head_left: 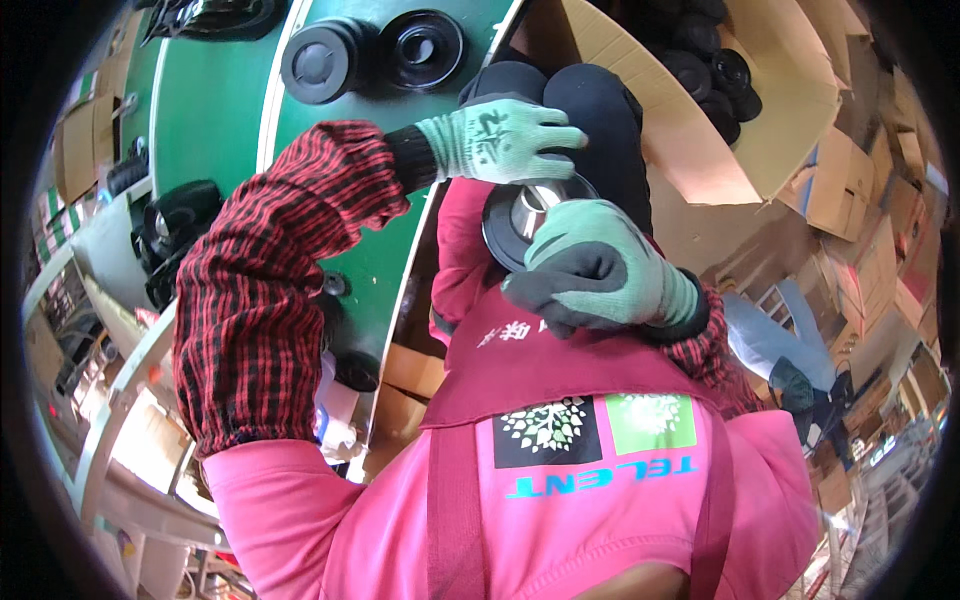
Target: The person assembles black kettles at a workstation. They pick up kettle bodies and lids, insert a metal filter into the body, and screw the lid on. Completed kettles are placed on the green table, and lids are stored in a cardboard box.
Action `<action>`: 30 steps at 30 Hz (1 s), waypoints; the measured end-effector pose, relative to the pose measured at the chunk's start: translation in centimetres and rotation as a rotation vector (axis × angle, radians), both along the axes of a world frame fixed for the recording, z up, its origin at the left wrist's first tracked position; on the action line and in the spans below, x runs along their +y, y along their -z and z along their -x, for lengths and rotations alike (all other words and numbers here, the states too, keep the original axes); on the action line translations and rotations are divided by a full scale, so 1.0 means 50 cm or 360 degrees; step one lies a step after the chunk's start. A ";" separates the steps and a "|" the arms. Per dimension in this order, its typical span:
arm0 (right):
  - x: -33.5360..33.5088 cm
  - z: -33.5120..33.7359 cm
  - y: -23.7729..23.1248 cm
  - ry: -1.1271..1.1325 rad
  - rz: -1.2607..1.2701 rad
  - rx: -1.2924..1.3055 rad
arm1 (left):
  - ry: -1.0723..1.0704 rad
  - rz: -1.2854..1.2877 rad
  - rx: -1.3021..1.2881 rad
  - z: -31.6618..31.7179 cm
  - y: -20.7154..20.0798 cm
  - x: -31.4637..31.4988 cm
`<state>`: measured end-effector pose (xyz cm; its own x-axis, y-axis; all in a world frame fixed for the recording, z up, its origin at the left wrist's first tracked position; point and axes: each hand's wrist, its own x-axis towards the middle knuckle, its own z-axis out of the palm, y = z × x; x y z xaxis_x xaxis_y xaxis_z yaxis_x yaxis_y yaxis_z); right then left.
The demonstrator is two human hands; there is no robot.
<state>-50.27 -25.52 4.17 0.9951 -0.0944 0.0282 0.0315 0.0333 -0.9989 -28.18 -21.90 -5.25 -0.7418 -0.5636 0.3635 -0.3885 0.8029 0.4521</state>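
Observation:
A black round part [505,228] with a shiny metallic centre rests at my lap, against the dark red apron. My left hand [505,140], in a light green glove, lies over the part's far edge with its fingers stretched to the right. Over the near right side of the part is my right hand [610,268], gloved in green with a dark grey palm. Its fingers are curled closed, and what they hold is hidden. Both hands cover much of the part, so its full shape does not show.
Two black round parts, one ridged [318,65] and one dish-like [422,50], sit on the green table [340,130] at my left. An open cardboard box [790,110] with several black round parts stands at the far right. A person in blue [785,335] is farther right.

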 end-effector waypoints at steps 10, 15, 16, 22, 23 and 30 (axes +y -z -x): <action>-0.117 -0.024 0.015 0.0429 0.1239 0.0523 | -0.1424 -0.0156 -0.0106 -0.022 -0.061 0.089; -0.271 -0.256 0.223 0.0919 0.1570 0.0187 | -0.1807 -0.1651 0.1911 0.036 0.014 0.286; -0.281 -0.326 0.270 0.0931 0.1534 0.0120 | -0.1751 -0.1686 0.1755 0.070 -0.006 0.306; -0.321 -0.465 0.449 0.1105 0.1807 0.0516 | -0.1975 -0.1720 0.1945 0.205 -0.016 0.261; -0.306 -0.446 0.396 0.0952 0.1935 0.0560 | -0.2002 -0.1689 0.2095 0.214 -0.017 0.271; -0.138 -0.109 0.166 0.0358 0.0950 -0.0048 | -0.1976 -0.0911 0.2440 0.205 -0.132 0.337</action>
<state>-44.79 -32.43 -4.15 0.9508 -0.2604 0.1680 0.0011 -0.5394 -0.8421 -38.44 -5.03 1.34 0.7203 -0.6702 -0.1789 0.3617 0.1428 0.9213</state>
